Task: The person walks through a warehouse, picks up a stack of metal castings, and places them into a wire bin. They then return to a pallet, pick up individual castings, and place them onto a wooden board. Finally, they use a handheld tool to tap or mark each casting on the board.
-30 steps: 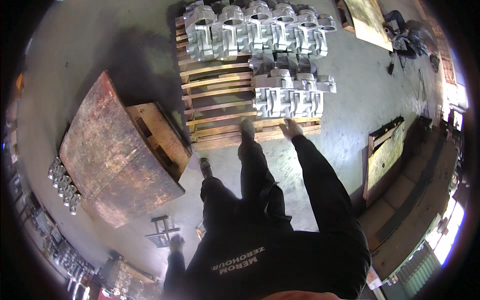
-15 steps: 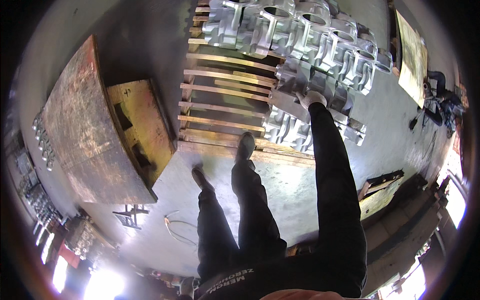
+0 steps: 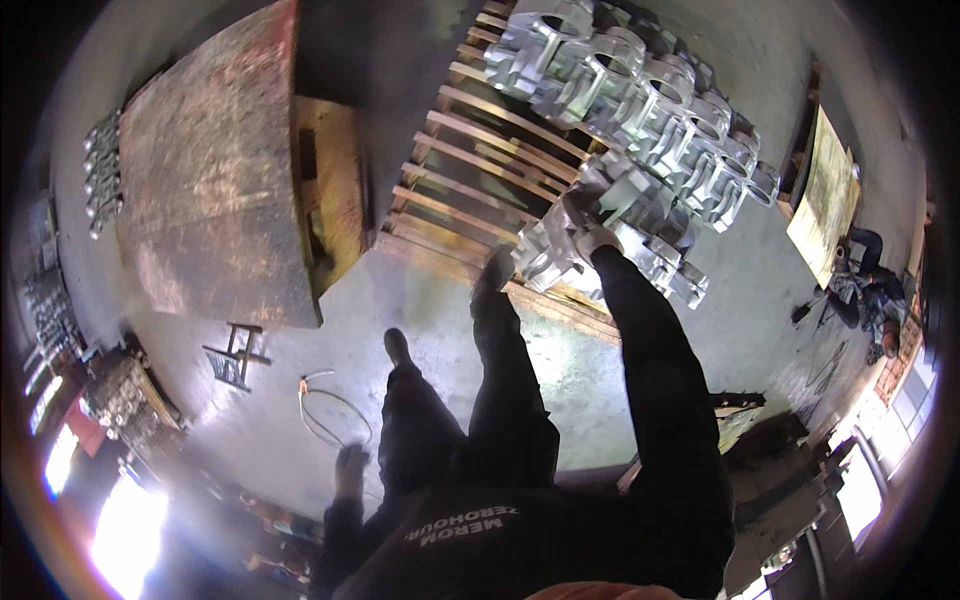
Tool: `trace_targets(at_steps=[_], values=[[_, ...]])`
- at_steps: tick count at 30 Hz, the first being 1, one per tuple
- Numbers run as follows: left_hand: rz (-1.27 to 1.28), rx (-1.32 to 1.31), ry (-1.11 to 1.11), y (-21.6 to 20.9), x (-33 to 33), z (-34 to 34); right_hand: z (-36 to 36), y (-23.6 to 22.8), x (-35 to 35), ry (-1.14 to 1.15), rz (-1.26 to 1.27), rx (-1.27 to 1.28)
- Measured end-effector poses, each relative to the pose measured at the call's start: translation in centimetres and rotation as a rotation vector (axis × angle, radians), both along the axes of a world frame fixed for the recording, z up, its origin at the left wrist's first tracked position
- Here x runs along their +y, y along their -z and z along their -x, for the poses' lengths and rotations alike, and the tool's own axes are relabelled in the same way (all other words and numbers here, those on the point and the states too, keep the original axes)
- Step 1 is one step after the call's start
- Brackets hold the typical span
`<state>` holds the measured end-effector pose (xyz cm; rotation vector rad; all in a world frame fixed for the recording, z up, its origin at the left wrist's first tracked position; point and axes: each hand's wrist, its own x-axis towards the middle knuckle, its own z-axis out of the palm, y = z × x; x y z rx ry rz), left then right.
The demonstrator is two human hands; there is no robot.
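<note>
**Right hand on the nearest casting, right of centre**

The silvery cast-metal housing (image 3: 560, 250), blocky and pale grey with a round bore and flanged edges, sits just right of the frame's centre, at the near edge of the slatted wooden pallet (image 3: 470, 170). It lies directly under the right hand (image 3: 585, 222), which rests on its top with fingers curled over an edge; whether they are clamped tight I cannot tell. Its long axis seems to run from lower left to upper right. The left hand (image 3: 350, 468) hangs far off at lower left, seemingly empty, fingers too blurred to read. A row of similar grey castings (image 3: 650, 110) stretches toward the upper right. A rusty steel plate (image 3: 210, 190) fills the upper left.
</note>
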<state>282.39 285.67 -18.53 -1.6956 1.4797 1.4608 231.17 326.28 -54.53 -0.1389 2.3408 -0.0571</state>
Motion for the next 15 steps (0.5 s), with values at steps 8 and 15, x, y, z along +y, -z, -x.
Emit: trace_targets(at_steps=[8,15], values=[[-0.308,0.563,0.327,9.6,16.8,28.2,-1.9,-22.9,-4.3,0.630,0.604,-0.397],[-0.257,0.575,0.037,-3.9,11.3,32.1,-8.0,-44.9,-17.5,0.505,0.767,-0.212]])
